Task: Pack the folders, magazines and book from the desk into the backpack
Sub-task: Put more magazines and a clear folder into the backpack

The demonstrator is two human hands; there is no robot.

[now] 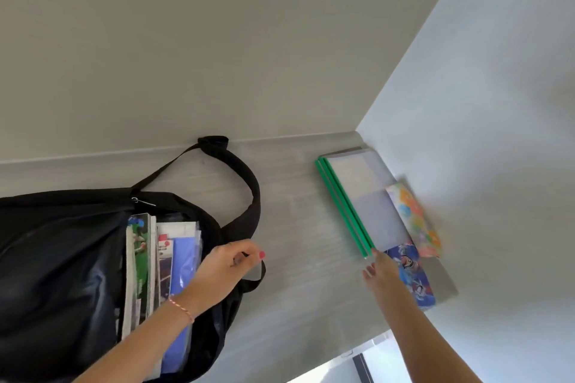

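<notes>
A black backpack [59, 261] lies open on the left of the grey desk [295, 227], with magazines [140, 267] and a blue folder [182, 270] standing inside it. My left hand [230, 264] grips the rim of the bag's opening by a strap. At the right, against the wall, lies a stack: two green-spined folders [345, 208] with clear covers, a blue illustrated book [415, 274] under them and a pastel flowered item [417, 221] on top. My right hand [381, 274] reaches to the near corner of the green folders, fingers extended and touching the stack.
Walls enclose the desk at the back and on the right, forming a corner [357, 134]. The backpack's shoulder strap [245, 177] loops over the desk toward the back wall. The desk's front edge [357, 348] runs at the lower right.
</notes>
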